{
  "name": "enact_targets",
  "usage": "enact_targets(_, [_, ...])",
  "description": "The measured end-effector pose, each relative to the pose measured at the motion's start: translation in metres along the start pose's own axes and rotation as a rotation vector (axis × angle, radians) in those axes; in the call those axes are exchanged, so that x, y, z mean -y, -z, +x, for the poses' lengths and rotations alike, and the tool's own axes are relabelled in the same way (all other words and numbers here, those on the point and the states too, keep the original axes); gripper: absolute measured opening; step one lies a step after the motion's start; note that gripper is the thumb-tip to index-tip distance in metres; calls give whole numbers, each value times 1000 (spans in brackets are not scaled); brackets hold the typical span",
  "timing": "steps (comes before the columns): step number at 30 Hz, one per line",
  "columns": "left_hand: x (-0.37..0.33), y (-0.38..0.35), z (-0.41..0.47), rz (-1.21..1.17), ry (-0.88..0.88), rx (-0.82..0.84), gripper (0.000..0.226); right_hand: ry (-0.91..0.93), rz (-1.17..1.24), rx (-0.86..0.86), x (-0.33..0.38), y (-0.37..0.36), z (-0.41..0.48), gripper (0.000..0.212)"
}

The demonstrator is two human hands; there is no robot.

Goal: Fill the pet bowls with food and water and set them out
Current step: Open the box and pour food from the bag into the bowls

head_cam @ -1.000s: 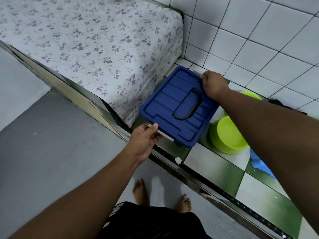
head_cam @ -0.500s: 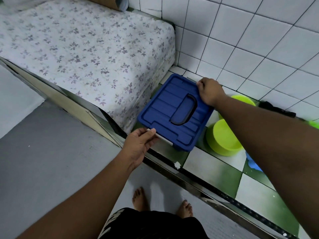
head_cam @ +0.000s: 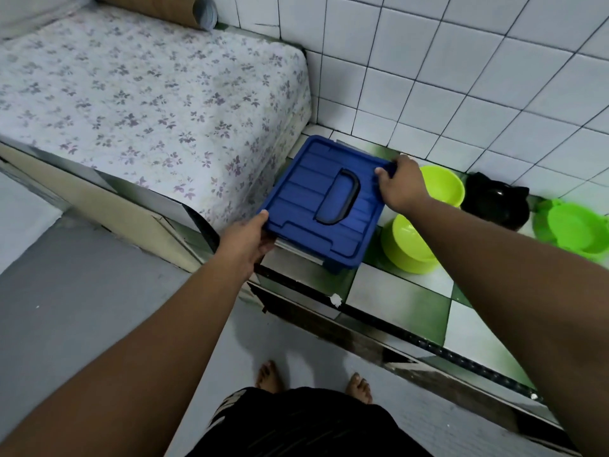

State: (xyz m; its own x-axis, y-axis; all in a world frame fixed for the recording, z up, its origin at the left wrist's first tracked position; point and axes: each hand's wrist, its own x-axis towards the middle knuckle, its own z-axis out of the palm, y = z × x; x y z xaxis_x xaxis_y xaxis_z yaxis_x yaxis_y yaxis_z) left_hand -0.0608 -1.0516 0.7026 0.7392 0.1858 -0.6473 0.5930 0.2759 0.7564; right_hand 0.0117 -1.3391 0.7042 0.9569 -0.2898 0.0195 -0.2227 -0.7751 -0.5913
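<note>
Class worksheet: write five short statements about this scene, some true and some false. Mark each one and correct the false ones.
1. The left hand and the right hand each have a grip on the blue lid, at opposite corners. True.
2. One hand holds the lid's dark handle. False: neither hand touches the handle.
3. The nearer lime bowl and the farther lime bowl sit on the tiles to the right of the lid. True.
4. The nearer lime bowl is full of food. False: its inside shows bare.
5. The black bowl is stacked inside a lime bowl. False: it stands on the tiles itself, by the wall.
</note>
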Motion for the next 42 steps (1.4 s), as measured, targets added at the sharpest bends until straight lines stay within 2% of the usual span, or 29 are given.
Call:
enact_targets(3, [-5,3,11,187,-122,-46,17,-76,19,-11,0,1,-13,42])
enact_targets(5, [-7,4,14,388,-259,-84,30,-141,25,-2,0,1,-18,42])
enact_targets(7, [-11,3,12,512,-362,-113,34,-183,24,10,1,2,-21,40])
enact_targets(10, [-16,2,11,598,-416,-141,34,-219,-4,20,8,7,-24,29])
enact_targets(18, [-28,3,5,665,-498,-137,31,-300,-145,61,28,15,-24,14])
enact_targets(22, [-30,5,1,709,-536,-136,30,-269,-196,43,33,20,-25,21])
enact_targets(25, [-33,6,-1,712,-551,-133,30,-256,-200,42,35,21,-27,17])
enact_targets(31, [-43,3,-7,702,-616,-131,30,-237,-98,-32,35,29,-27,3])
enact_targets(35, [-58,-3,-18,696,-713,-130,28,-196,-6,-115,40,49,-19,24])
enact_targets(40, [-103,-4,-28,662,-886,-144,22,-203,197,-147,63,64,13,9])
enact_targets(42, [-125,4,-24,634,-906,-166,20,-204,266,-142,78,61,27,27])
